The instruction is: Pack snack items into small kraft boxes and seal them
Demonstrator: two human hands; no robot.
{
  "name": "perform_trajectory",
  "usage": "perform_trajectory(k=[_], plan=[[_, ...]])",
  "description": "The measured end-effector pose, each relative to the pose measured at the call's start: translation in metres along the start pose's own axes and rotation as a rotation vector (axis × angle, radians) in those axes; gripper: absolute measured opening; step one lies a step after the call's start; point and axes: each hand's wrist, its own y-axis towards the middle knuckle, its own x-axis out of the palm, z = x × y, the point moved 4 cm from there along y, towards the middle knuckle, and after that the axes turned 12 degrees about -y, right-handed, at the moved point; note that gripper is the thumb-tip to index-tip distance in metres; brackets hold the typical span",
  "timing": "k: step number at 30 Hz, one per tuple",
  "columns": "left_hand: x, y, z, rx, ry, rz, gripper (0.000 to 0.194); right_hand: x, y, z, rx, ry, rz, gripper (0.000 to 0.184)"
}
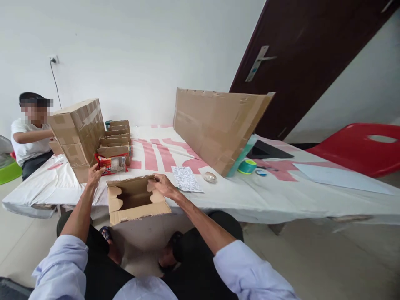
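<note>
My left hand (94, 174) is closed on the left end of a red snack packet (116, 163) with a clear window, held just above the table. At the table's front edge, an open cardboard box (140, 217) is tilted toward me, and its inside is dark. My right hand (164, 185) grips that box by its right rim, fingers over the edge. Right of the box lies a grey-and-white patterned sheet or pouch (186, 179). Beside it is a small clear-wrapped brownish item (209, 177), whose kind I cannot make out.
Stacked taped cartons (81, 137) stand at the left, with a row of open cardboard compartments (116, 139) beside them. A large cardboard panel (218, 129) rises mid-table. Green tape (246, 166) lies right of it. A red chair (359, 146) is at right; another person (31, 133) sits far left.
</note>
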Motion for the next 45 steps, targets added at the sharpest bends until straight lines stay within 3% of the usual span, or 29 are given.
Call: perform_trajectory(k=[6,12,18,20,23,25,28,31,39,45], plan=[[0.02,0.031,-0.039,-0.082,0.058,-0.003,0.052,-0.008,-0.007,0.007,0.085,-0.027,0.004,0.038],[0.026,0.059,-0.068,-0.103,0.19,0.096,0.031,-0.022,-0.011,0.013,0.121,-0.057,0.017,0.031],[0.016,0.055,-0.067,-0.095,0.33,0.188,0.035,-0.033,-0.01,0.013,0.112,-0.091,0.063,0.034],[0.012,0.04,-0.058,-0.084,0.343,0.176,0.04,-0.035,-0.009,0.013,0.104,-0.092,0.081,0.033],[0.008,-0.006,-0.043,-0.097,0.317,0.074,0.051,-0.035,-0.011,0.014,0.1,-0.081,0.1,0.031],[0.007,-0.048,-0.034,-0.146,0.24,-0.066,0.063,-0.036,-0.014,0.014,0.102,-0.087,0.126,0.03],[0.01,-0.11,-0.021,-0.255,-0.053,-0.369,0.085,-0.036,-0.019,0.009,0.086,-0.106,0.181,0.028],[0.008,-0.15,-0.007,-0.258,-0.152,-0.488,0.103,-0.035,-0.027,0.0,0.052,-0.112,0.196,0.028],[0.0,-0.191,0.014,-0.231,-0.117,-0.475,0.095,-0.032,-0.051,-0.033,-0.042,-0.162,0.205,0.026],[-0.01,-0.207,0.024,-0.22,-0.091,-0.522,0.107,-0.026,-0.054,-0.038,-0.052,-0.188,0.2,0.028]])
